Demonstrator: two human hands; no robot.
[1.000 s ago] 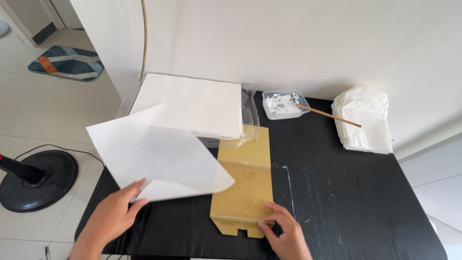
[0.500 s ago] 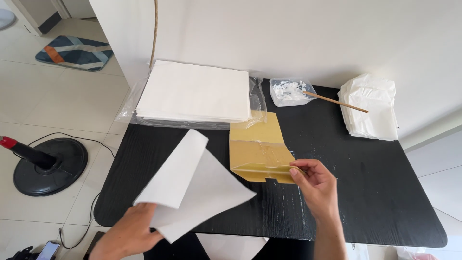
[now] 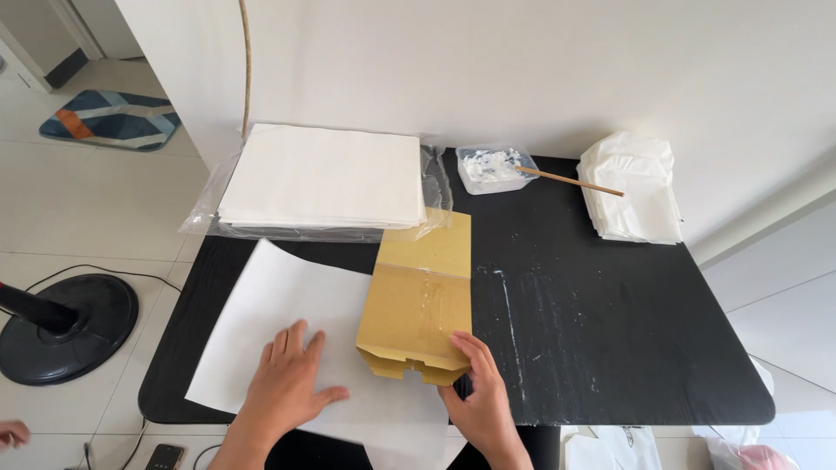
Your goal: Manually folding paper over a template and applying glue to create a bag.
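A large white paper sheet (image 3: 287, 322) lies flat on the black table (image 3: 610, 331), hanging slightly over the near edge. My left hand (image 3: 292, 387) rests palm down on it, fingers spread. A tan cardboard template (image 3: 420, 300) lies on the sheet's right part. My right hand (image 3: 477, 396) grips the template's near right corner with its fingertips.
A thick stack of white paper (image 3: 326, 178) on clear plastic wrap sits at the back left. A small plastic tub (image 3: 495, 167) with white paste and a wooden stick (image 3: 570, 181) stands at the back. Folded white paper pieces (image 3: 634, 187) are piled at the back right. A fan base (image 3: 65, 329) stands on the floor, left.
The white sheet, held up and curled in my left hand before, now lies flat on the table under my palm. The cardboard template has been set on top of it.
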